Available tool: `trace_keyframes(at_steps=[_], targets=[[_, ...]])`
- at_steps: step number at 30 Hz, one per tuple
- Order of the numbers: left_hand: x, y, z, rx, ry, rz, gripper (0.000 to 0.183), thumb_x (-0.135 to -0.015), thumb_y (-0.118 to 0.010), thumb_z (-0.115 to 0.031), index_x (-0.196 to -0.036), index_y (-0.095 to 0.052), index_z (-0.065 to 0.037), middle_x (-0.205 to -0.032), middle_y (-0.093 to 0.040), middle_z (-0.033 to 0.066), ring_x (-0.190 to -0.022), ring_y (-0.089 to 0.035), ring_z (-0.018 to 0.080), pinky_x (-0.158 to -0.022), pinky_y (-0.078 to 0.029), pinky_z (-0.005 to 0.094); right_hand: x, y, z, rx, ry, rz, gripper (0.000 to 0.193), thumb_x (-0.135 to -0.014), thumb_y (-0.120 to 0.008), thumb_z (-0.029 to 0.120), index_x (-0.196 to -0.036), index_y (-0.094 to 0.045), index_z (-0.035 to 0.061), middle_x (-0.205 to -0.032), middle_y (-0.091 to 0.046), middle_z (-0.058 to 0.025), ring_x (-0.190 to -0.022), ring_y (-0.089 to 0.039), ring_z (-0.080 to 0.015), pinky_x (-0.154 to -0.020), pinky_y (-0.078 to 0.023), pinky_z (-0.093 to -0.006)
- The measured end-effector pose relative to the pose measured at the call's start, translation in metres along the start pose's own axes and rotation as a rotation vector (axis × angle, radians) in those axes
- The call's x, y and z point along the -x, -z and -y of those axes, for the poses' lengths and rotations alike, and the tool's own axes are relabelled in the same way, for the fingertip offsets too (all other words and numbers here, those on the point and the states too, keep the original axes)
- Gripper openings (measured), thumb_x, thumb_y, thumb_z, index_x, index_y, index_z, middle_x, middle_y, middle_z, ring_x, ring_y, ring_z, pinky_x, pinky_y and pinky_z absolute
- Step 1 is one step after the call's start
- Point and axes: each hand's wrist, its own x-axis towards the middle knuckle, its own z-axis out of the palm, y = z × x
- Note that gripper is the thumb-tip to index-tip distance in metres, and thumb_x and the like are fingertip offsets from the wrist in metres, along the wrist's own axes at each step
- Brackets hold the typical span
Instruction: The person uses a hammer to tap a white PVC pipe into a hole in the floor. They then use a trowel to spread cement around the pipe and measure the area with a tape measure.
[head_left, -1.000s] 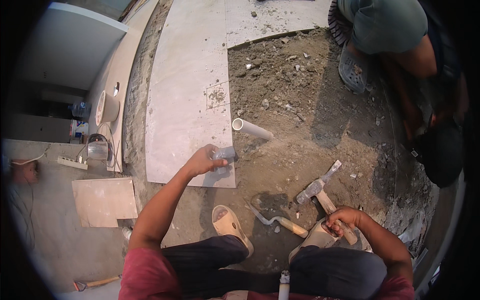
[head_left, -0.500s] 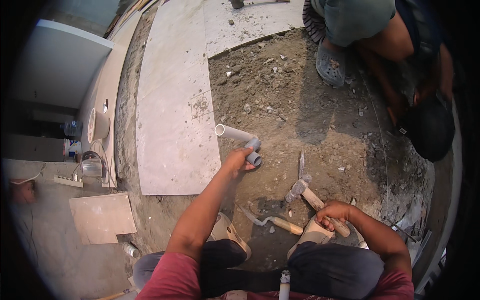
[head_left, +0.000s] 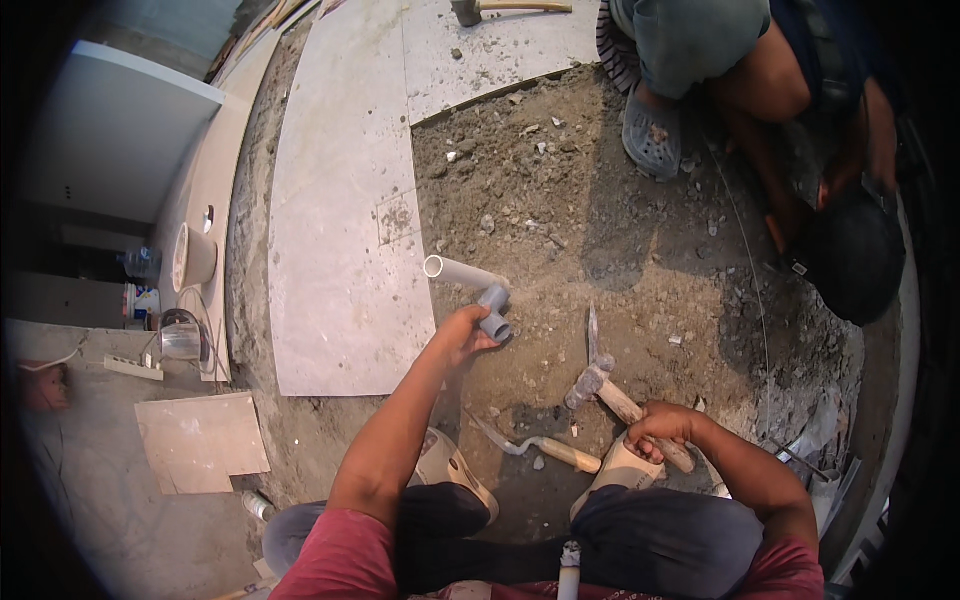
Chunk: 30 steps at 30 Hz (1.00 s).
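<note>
Pinching 1 grey pipe fitting [head_left: 494, 314] just beside 1 white pipe [head_left: 465, 271], the left hand [head_left: 464, 336] has a narrow grip; the right hand [head_left: 664, 424] wraps its grip around 1 hammer [head_left: 619, 400]. 1 wooden-handled tool [head_left: 570, 454] lies near 2 tan sandals [head_left: 470, 475].

- Your left forearm [head_left: 395, 435] reaches forward and slants to the right.
- Your left hand [head_left: 466, 338] grips at its end, thumb on the far side, fingers nearer you.
- Your right forearm [head_left: 752, 465] angles inward from a bent elbow.
- Your right hand [head_left: 660, 428] curls into a fist-like grip, closer to your body.
</note>
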Motion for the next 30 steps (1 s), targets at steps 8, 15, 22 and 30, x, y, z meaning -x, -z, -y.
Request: trace_keyframes(at_steps=[8,15,22,30], targets=[[0.005,-0.005,-0.002,-0.048,-0.007,-0.048,0.032,-0.093,-0.058,-0.017,-0.120,-0.052,-0.001,-0.095,-0.065,0.0129,-0.080,-0.067,0.0211,-0.069,-0.060,0.0314,0.004,-0.001,0.003,0.005,0.007,-0.004,0.016,-0.077,-0.062,0.004,-0.065,-0.060,-0.0074,-0.056,-0.055,-0.0124,-0.042,-0.056,-0.0214,-0.037,-0.044,-0.0340],[0.001,-0.003,0.003,0.011,0.040,-0.056,0.036,-0.094,-0.059,-0.020,-0.120,-0.053,0.003,-0.097,-0.066,0.0135,-0.079,-0.069,0.0216,-0.066,-0.062,0.0305,0.000,0.000,-0.001,-0.030,0.004,0.012,0.015,-0.077,-0.063,0.003,-0.066,-0.060,-0.0077,-0.055,-0.055,-0.0122,-0.042,-0.056,-0.0214,-0.037,-0.043,-0.0341],[0.019,-0.015,-0.001,-0.149,0.165,-0.052,0.037,-0.089,-0.064,-0.019,-0.120,-0.054,-0.002,-0.099,-0.064,0.0105,-0.082,-0.069,0.0197,-0.068,-0.062,0.0320,0.002,0.000,-0.001,-0.024,0.001,-0.011,0.014,-0.076,-0.064,0.002,-0.067,-0.061,-0.0080,-0.055,-0.054,-0.0117,-0.041,-0.056,-0.0209,-0.036,-0.043,-0.0333],[0.053,-0.045,0.005,-1.238,0.383,0.400,0.034,-0.080,-0.078,-0.027,-0.104,-0.066,-0.007,-0.093,-0.067,0.0022,-0.083,-0.062,0.0171,-0.074,-0.053,0.0319,0.009,-0.002,0.008,-0.001,-0.020,0.027,0.014,-0.077,-0.062,0.004,-0.068,-0.061,-0.0071,-0.055,-0.053,-0.0116,-0.043,-0.054,-0.0211,-0.037,-0.042,-0.0337]])
